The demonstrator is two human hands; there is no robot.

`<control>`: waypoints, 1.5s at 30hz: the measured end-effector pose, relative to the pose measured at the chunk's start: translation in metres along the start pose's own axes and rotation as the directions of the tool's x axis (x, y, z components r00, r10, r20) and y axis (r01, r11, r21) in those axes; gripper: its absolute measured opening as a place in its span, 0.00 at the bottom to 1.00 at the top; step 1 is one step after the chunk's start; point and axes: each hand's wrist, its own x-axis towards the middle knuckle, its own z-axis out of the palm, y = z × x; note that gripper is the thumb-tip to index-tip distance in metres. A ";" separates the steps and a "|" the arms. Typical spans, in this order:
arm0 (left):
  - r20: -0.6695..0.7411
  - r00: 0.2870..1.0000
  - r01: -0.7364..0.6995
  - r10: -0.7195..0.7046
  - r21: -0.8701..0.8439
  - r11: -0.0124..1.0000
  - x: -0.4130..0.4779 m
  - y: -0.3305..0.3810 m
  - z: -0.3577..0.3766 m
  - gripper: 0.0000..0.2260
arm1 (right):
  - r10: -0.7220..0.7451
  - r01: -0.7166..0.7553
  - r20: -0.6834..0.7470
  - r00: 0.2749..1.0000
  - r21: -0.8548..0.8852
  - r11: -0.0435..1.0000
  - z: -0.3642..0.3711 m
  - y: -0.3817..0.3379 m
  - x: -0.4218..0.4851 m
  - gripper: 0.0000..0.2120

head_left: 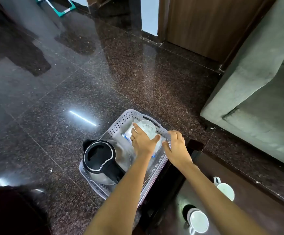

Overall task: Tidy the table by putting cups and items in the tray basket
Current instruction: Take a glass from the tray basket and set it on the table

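Note:
A pale perforated tray basket (pixel 119 127) sits at the left end of a dark table (pixel 239 168). Inside it, my left hand (pixel 142 140) grips a clear glass cup (pixel 147 128) over some white packets with blue print (pixel 128 135). My right hand (pixel 176 146) holds the basket's right rim. A steel electric kettle (pixel 104 160) with a black lid stands in the basket's near left part. Two white mugs stay on the table: one (pixel 225 189) further back, one (pixel 199 221) near the bottom edge.
A grey-green sofa (pixel 256 85) stands close on the right. Polished dark granite floor (pixel 70 82) spreads to the left and beyond. A wooden door or panel (pixel 205 26) is at the back. The basket overhangs the table's left edge.

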 end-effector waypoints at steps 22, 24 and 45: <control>-0.154 0.952 -0.271 0.264 -0.030 0.962 -0.005 0.036 -0.013 0.40 | 0.023 -0.016 -0.078 0.997 0.092 0.996 -0.026 0.011 -0.008 0.28; -0.138 0.939 -0.320 0.314 -0.020 0.947 -0.019 0.045 -0.014 0.42 | 0.027 -0.015 -0.096 0.995 0.119 0.993 -0.035 0.014 -0.016 0.29; 0.427 0.659 -0.665 0.619 -0.053 0.745 -0.256 0.118 0.090 0.45 | 0.270 -0.063 -0.348 0.898 0.506 0.860 -0.154 0.120 -0.225 0.50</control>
